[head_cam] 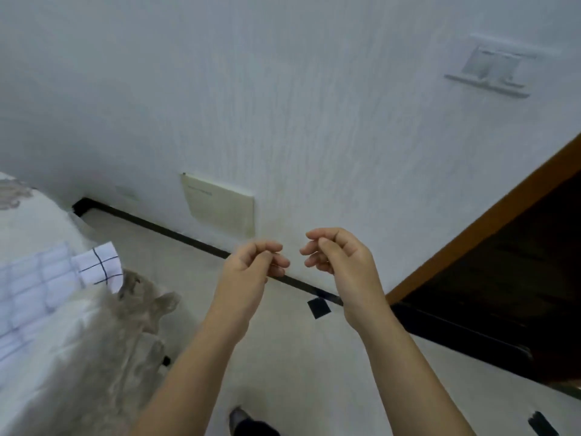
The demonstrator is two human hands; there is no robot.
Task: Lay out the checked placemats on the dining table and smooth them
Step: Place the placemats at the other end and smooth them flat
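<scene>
A white placemat with thin dark checks (100, 265) lies on the dining table (37, 221) at the left edge of the view, one corner curling over the table's rim. The table carries a pale cloth with a grey pattern that hangs down its side. Both my hands are raised in mid-air over the floor, well to the right of the table. My left hand (254, 265) has its fingers curled in toward the thumb and holds nothing. My right hand (336, 256) faces it a short gap away, fingers curled the same way, also empty.
A white wall with a cream panel (220, 206) and a black skirting strip stands ahead. A brown door frame (487, 221) and dark doorway lie to the right. A black tape mark (319, 308) is on the pale floor, and my foot (248, 426) shows below.
</scene>
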